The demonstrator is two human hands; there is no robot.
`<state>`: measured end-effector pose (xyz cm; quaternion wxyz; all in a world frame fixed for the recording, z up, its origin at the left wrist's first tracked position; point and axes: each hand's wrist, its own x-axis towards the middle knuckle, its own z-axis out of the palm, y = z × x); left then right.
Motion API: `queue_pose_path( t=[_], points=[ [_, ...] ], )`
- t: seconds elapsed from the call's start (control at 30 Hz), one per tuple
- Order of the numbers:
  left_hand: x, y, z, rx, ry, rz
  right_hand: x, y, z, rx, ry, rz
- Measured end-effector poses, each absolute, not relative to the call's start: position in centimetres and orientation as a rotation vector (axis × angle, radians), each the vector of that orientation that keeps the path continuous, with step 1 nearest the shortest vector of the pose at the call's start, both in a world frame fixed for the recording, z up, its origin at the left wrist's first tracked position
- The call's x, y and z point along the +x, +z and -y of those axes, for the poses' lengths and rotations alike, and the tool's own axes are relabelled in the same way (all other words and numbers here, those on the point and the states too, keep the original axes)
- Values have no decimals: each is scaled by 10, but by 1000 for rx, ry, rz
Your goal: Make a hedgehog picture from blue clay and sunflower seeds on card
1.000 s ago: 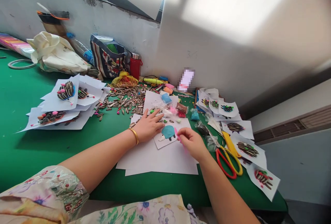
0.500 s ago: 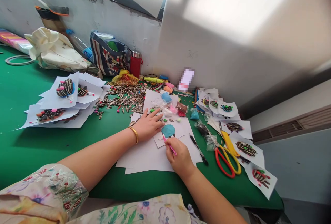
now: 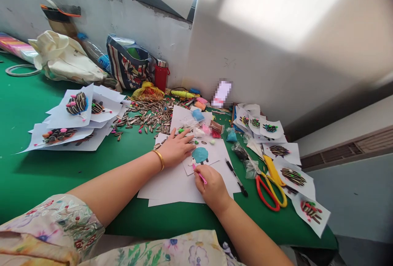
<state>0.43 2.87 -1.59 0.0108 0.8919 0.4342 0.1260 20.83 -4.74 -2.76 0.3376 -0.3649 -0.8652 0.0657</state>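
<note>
My left hand (image 3: pixel 176 149) lies flat with fingers spread on the white sheets, its fingertips beside a small white card (image 3: pixel 188 167). On that card is a round blue clay shape (image 3: pixel 200 155) with small dark bits at its lower edge. My right hand (image 3: pixel 212 185) pinches a thin pink tool (image 3: pixel 202 176), whose tip touches the card just below and left of the blue shape. Larger white paper (image 3: pixel 166 188) lies under both hands. A black pen (image 3: pixel 236 177) rests to the right of my right hand.
Red and yellow scissors (image 3: pixel 270 190) lie at the right, near cards with seed figures (image 3: pixel 293 176). More such cards (image 3: pixel 76 104) are stacked at the left. Loose striped seeds (image 3: pixel 156 114), clay packets (image 3: pixel 216 127), a red bottle (image 3: pixel 161 75) and bags (image 3: pixel 130 63) stand farther back.
My right hand has shifted slightly left with the pink tool, whose tip is now a little farther left on the card. My left hand has stayed in place.
</note>
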Motion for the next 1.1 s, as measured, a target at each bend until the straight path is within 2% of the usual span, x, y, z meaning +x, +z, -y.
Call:
queue_pose_path(
  t=[0.37, 1.1],
  points=[
    [5, -13, -27, 2781, 365, -1367, 203, -35, 48, -1012, -117, 2379],
    [5, -13, -27, 2767, 409, -1350, 201, -40, 53, -1048, -235, 2456]
  ],
)
